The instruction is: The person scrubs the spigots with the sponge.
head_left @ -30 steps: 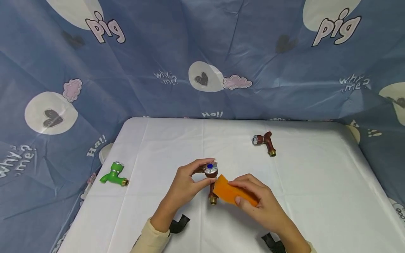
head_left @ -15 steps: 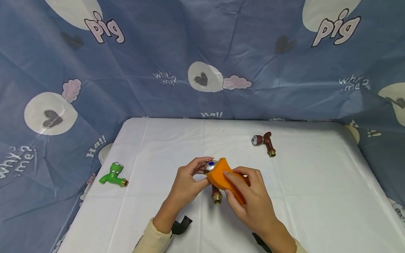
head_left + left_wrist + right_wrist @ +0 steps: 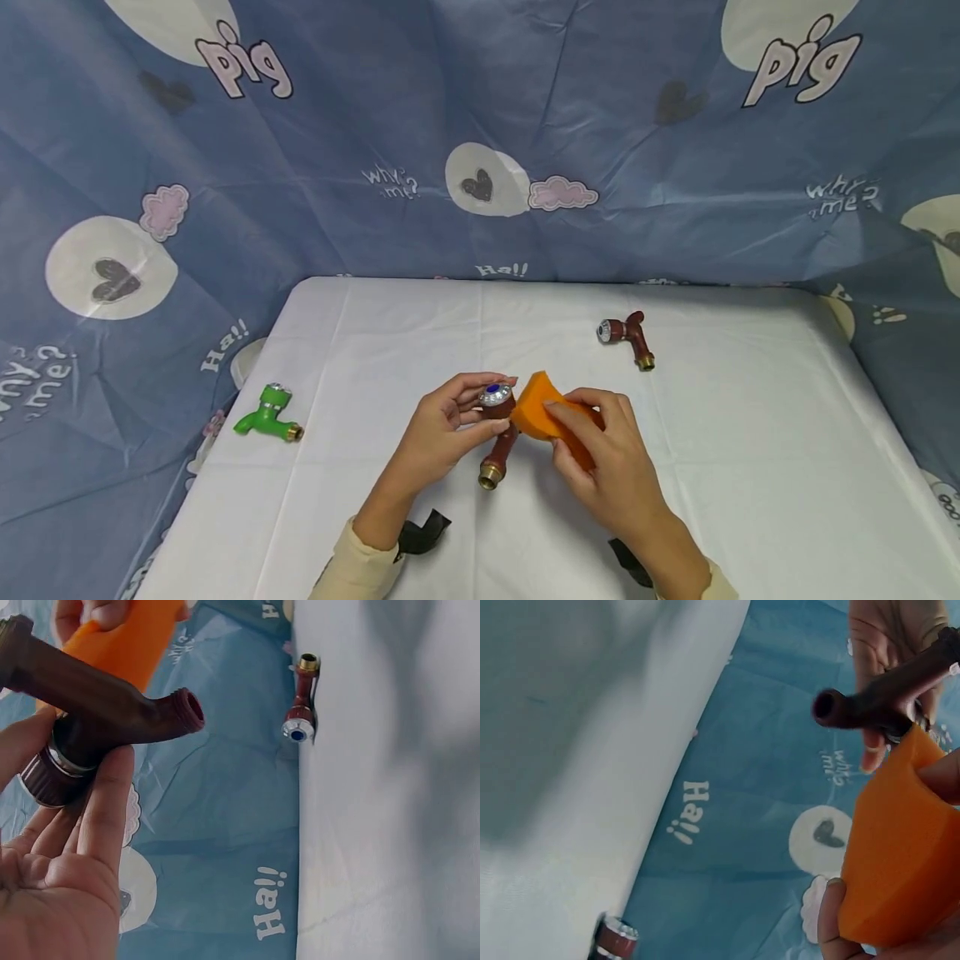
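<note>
My left hand (image 3: 442,425) grips a brown water tap (image 3: 498,458) by its knob end, fingers behind and thumb in front. The tap's silver cap with a blue dot faces up, and its brass threaded end points down toward me. In the left wrist view the tap (image 3: 97,697) shows its open spout. An orange sponge (image 3: 542,410) is pinched in my right hand (image 3: 611,458), bent a little, its edge against or very near the tap's knob. In the right wrist view the sponge (image 3: 904,847) hides part of the tap (image 3: 885,697).
A second brown tap (image 3: 628,339) lies on the white-covered table (image 3: 750,417) at the back right. A green tap (image 3: 270,414) lies near the left edge. A blue printed cloth (image 3: 637,167) hangs behind the table. Black straps (image 3: 424,533) hang by both wrists.
The sponge first moved left over the tap's knob, covering part of it, then drew back right. The tap has turned, its brass end swinging right and then left.
</note>
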Available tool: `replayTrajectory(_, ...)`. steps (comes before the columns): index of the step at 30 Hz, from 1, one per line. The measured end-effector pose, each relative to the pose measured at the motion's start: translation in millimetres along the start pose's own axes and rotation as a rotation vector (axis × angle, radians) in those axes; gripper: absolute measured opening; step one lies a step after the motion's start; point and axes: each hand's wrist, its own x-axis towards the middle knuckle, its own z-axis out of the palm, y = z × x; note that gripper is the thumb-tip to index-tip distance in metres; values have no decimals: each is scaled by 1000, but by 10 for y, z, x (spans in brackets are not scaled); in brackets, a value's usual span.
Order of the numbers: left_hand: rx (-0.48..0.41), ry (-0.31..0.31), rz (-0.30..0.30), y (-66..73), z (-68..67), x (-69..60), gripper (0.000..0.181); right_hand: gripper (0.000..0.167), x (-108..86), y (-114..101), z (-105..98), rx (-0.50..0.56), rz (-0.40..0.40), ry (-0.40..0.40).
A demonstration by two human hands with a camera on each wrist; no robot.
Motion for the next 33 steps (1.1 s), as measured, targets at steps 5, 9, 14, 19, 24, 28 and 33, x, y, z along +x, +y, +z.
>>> replayTrajectory(5,-100,-53,29,-28,-24,10,51,33,-43,10,33,8,-45,0)
replayTrajectory(9,-133,-87,32,-41,-28,16,52,34,-65,7,35,20,-79,-8)
replayTrajectory(14,-136,-83,-19,-25,-24,12,51,38,-56,22,-27,70,-65,-2)
replayTrajectory(19,-76,-82,-61,-8,-34,-18,48,38,-2,2,-60,193,-80,56)
replayTrajectory(24,-9,-81,-87,4,-42,-27,49,37,44,-49,-44,243,-94,40)
replayTrajectory(28,-50,-101,-110,8,-52,-23,48,42,37,-77,-21,242,-93,-3)
replayTrajectory(33,-85,-102,-45,2,-100,-24,47,44,-13,-59,-12,215,-107,-10)
